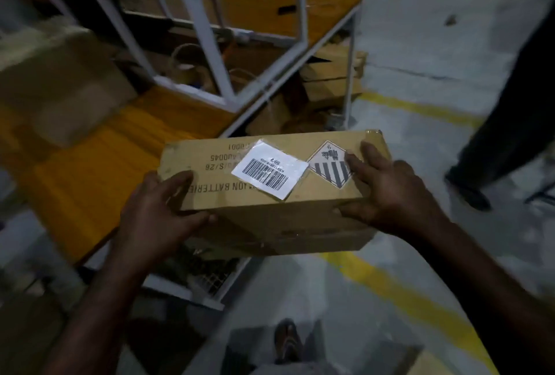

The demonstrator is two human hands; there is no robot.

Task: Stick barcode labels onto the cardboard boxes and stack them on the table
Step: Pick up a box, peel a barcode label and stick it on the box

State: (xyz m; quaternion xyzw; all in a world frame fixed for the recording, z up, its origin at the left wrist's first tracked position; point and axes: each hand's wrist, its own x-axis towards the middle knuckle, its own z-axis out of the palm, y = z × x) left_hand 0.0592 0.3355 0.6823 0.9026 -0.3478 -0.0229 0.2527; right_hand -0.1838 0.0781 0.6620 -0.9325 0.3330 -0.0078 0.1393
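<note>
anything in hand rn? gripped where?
Yes: one cardboard box, held in both hands. The left hand grips its left end, the right hand its right end, fingers on top near the hazard diamond. Barcode label already on.

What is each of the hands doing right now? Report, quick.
Left hand: grips the cardboard box at its left end.
Right hand: grips the same box's right end.

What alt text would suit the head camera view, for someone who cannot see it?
A person's left hand and right hand grip the two ends of a cardboard box. A white barcode label is stuck on its top, beside a diamond hazard mark. An orange-topped table lies to the left, grey floor to the right.
</note>
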